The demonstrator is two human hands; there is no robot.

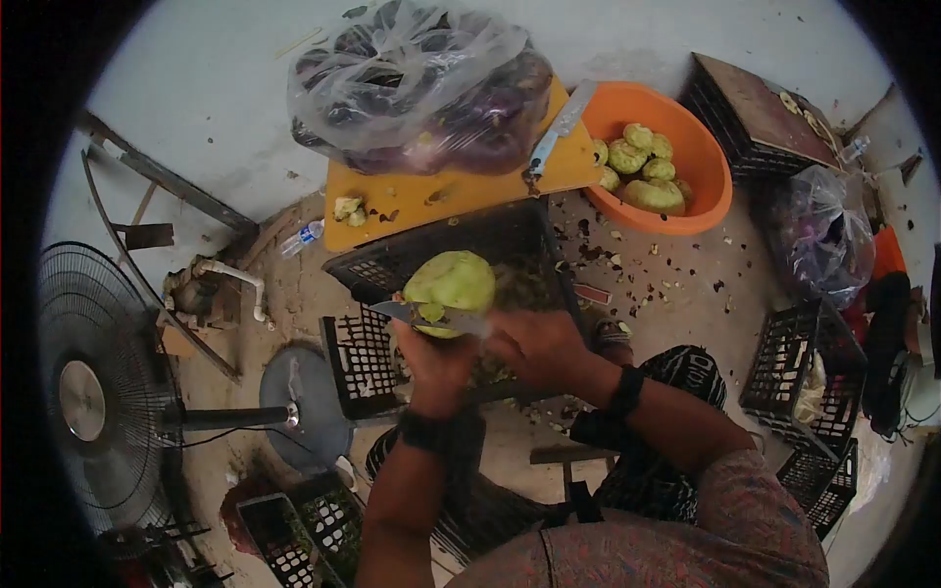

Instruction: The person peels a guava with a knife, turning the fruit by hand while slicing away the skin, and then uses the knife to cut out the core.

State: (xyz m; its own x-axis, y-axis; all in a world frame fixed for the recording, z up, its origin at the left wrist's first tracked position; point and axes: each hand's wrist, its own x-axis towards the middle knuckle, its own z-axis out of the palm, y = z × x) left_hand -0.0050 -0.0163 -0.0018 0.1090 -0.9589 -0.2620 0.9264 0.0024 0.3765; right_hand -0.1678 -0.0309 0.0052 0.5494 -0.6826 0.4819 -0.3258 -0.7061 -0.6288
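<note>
Left hand cupped under a pale green chayote, fingers closed around its lower half, holding it up over a black crate. Right hand just beside it, clenched on the handle of a knife; the blade runs out past the left hand's thumb side and lies against the fruit's lower flank, touching the skin. Fruit looks firm and dense, likely moderately heavy for one hand, with a smooth, lumpy, furrowed skin. Judged slippery once cut, since a cut face would probably be wet. Stiff enough to take a solid squeeze without bruising; not fragile. Best hold seems to be the broad rounded end seated in the palm, fingers settled into the furrows, fingertips kept behind the blade line. Beyond the hands, past the crate, an orange cutting board carries a plastic bag of dark aubergines and a second knife. Further out to the right hand's side, an orange basin holds more green pieces. A standing fan is well off to the left hand's side. Peel scraps litter the floor.
</note>
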